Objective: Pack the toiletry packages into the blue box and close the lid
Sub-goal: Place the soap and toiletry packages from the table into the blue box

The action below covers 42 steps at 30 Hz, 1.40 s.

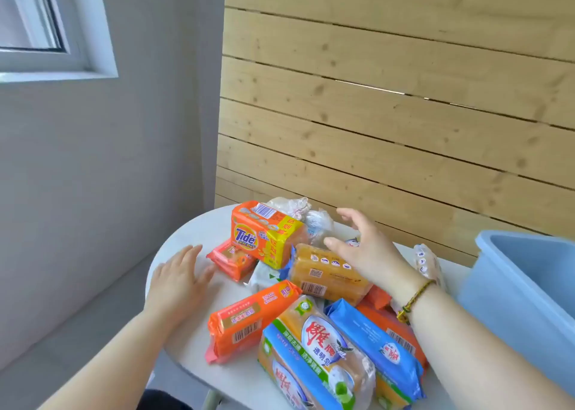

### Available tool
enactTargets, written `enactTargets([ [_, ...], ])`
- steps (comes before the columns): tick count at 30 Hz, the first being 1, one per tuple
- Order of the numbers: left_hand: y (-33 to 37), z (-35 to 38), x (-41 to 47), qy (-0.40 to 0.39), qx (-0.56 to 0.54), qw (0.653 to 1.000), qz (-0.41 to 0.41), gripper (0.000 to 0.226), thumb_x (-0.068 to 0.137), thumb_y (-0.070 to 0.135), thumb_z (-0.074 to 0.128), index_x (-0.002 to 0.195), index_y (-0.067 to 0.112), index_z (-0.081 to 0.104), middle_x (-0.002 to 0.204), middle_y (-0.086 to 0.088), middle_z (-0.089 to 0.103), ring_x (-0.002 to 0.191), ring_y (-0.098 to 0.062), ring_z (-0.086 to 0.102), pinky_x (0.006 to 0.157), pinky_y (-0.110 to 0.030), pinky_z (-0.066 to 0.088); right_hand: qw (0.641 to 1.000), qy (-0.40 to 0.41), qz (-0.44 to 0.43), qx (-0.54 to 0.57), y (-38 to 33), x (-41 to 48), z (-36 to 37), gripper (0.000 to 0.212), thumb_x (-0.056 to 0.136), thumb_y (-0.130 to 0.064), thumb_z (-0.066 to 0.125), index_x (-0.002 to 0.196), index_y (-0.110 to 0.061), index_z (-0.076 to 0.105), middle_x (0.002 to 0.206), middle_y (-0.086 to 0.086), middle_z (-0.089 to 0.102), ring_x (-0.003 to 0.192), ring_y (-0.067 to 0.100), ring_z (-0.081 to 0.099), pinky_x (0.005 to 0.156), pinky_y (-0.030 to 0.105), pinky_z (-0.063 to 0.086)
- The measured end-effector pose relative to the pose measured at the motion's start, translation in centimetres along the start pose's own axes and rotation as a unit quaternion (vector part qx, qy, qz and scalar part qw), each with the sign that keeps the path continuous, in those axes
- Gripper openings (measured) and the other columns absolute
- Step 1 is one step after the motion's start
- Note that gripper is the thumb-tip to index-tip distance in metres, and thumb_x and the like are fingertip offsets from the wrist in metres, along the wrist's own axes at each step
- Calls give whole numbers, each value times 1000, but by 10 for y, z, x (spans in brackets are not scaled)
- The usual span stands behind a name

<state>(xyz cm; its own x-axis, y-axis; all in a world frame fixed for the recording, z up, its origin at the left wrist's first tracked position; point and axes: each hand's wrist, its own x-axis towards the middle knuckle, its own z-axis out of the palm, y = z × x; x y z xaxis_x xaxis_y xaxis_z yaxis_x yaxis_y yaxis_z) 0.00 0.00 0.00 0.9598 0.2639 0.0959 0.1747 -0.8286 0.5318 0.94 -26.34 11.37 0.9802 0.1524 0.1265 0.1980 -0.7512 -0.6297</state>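
Currently both hands open, holding nothing: left hand (pixel 179 280) flat over white counter (pixel 186 238); right hand (pixel 367 251) spread above amber soap package (pixel 326 274); soap packages heaped mid-counter, Tide pack (pixel 264 235) far left; blue box (pixel 522 288) right, lidless.

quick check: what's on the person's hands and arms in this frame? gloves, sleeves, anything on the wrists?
No gloves and no sleeves in view: both forearms are bare. The right hand has a thin braided cord bracelet at the wrist, yellow-green and dark, with a small knot or bead hanging from it. The left hand and its wrist carry nothing.
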Motion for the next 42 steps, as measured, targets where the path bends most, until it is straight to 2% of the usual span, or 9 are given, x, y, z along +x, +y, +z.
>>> enactTargets([
  [5,-2,10,6,-1,93,995,38,46,90,44,33,128,20,37,143,1,35,136,-16,22,108,-35,13,996,-67,-13,-56,-37,42,30,78,77,-39,67,141,-22,27,147,2,35,135,21,33,111,31,28],
  [10,-6,11,8,2,109,993,42,46,89,45,32,128,22,36,144,2,33,137,-16,20,110,-35,12,970,-163,-1,-183,-58,70,69,96,70,-46,71,143,-19,16,145,10,34,133,29,35,109,39,34],
  [17,-6,12,8,10,88,995,39,47,89,44,32,130,21,35,146,1,31,138,-16,17,111,-35,9,949,-184,8,-258,-59,86,79,92,74,-40,68,144,-18,12,142,13,37,127,31,43,102,37,41],
  [24,-9,5,9,-3,32,999,33,44,87,42,43,127,23,41,143,3,38,136,-18,25,112,-36,11,978,-112,-15,-174,-50,77,72,83,71,-35,71,139,-24,25,137,6,45,122,26,49,99,35,43],
  [29,6,-25,-1,35,-143,989,12,36,85,23,54,120,16,51,134,-4,51,119,-24,47,97,-34,34,998,-5,-32,-51,-57,73,29,79,68,-29,76,134,-21,34,134,2,52,116,21,54,98,28,42],
  [34,75,-59,-9,81,-183,970,139,29,87,22,51,116,20,55,120,4,55,107,-16,49,85,-24,32,998,28,-49,-39,-60,56,-58,80,69,-19,77,136,-16,34,129,4,53,95,8,46,75,12,32],
  [36,106,-66,-15,82,-193,958,198,29,87,22,49,116,23,55,112,11,52,98,-10,46,83,-21,31,998,25,-33,-52,-55,44,-91,78,69,-16,77,135,-17,34,130,6,53,96,11,48,80,16,35],
  [39,159,-61,-26,55,-211,933,285,30,88,21,47,117,23,54,112,17,46,104,-1,39,78,-6,27,998,32,3,-53,-34,15,-142,76,70,-13,76,135,-18,35,128,6,54,103,18,54,85,25,42],
  [42,216,-38,-39,-20,-223,913,340,31,90,25,43,120,27,52,117,20,40,110,-1,39,82,-5,27,996,48,51,-60,-2,-21,-187,73,71,-10,75,132,-19,37,116,2,53,100,18,54,85,28,45],
])
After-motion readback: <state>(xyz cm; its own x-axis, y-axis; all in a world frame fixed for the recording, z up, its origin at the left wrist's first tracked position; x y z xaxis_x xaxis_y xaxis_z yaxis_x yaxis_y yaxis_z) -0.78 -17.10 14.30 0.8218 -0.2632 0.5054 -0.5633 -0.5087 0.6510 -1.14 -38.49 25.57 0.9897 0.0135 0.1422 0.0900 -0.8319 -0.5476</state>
